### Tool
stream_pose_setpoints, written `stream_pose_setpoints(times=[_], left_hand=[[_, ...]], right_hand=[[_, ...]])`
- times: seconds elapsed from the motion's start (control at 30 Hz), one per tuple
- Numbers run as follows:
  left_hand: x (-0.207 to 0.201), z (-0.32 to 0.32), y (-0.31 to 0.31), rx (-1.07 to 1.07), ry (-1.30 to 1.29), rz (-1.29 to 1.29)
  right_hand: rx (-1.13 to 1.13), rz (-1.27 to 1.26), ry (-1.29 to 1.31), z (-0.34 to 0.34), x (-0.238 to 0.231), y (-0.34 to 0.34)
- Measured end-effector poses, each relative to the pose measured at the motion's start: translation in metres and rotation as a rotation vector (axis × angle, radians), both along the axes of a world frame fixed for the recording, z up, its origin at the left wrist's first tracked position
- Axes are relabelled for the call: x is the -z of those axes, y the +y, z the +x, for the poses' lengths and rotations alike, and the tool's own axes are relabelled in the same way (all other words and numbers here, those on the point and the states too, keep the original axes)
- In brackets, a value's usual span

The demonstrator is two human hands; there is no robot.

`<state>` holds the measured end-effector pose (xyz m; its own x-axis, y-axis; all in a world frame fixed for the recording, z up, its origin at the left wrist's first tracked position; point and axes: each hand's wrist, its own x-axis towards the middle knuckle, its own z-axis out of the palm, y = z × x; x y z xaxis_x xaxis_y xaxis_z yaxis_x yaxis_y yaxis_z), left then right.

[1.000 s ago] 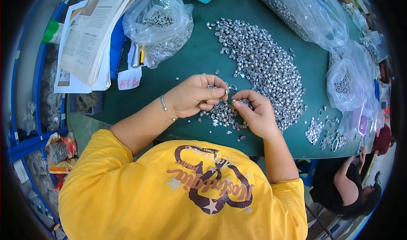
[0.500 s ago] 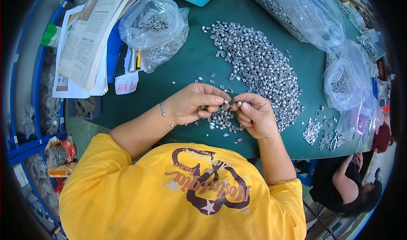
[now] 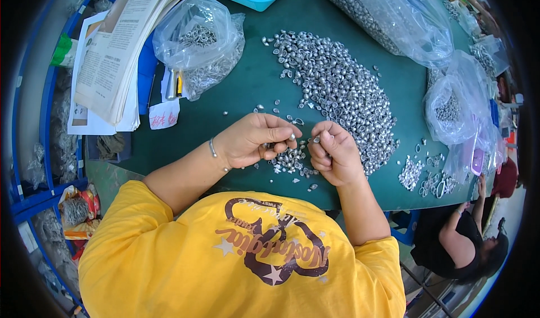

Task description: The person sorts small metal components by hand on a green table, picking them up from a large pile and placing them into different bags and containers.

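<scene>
Both my hands are over the near side of a green table. In the fingers of my left hand is a small rounded silver metal piece, and more pieces show under its curled fingers. My right hand is curled with thumb against forefinger, pinching another small metal piece, mostly hidden. A gap separates the two hands. Between and just below them lies a small heap of metal pieces. A large heap of hollow, drop-shaped silver pieces spreads beyond my right hand.
Bags of metal parts stand at back left and right, with a long bag behind. A blue tray sits at the far edge, papers at left. Small parts lie at right. Another person sits right.
My hands have drawn slightly apart, and my right fingers have curled in more around their piece. The view has shifted a little. The other person's arm at the right has reached out toward the table.
</scene>
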<state>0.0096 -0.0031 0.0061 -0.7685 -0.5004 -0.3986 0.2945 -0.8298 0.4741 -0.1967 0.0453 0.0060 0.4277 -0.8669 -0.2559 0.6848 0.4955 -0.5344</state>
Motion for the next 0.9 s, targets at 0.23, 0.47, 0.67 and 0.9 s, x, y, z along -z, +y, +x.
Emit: stream_pose_setpoints(times=[0.23, 0.47, 0.67, 0.9], left_hand=[[-0.010, -0.004, -0.001, -0.039, -0.085, -0.049], [-0.016, -0.026, 0.008, -0.102, -0.556, -0.670], [-0.017, -0.022, 0.008, -0.118, -0.673, -0.948], [-0.013, -0.014, 0.003, -0.091, -0.795, -1.054]], right_hand=[[0.057, -0.001, 0.112, 0.002, -0.011, -0.005], [0.086, -0.074, 0.397, 0.013, -0.017, 0.000], [0.115, -0.279, 0.758, 0.019, -0.018, 0.005], [0.179, -0.393, 0.912, 0.014, -0.014, 0.006]])
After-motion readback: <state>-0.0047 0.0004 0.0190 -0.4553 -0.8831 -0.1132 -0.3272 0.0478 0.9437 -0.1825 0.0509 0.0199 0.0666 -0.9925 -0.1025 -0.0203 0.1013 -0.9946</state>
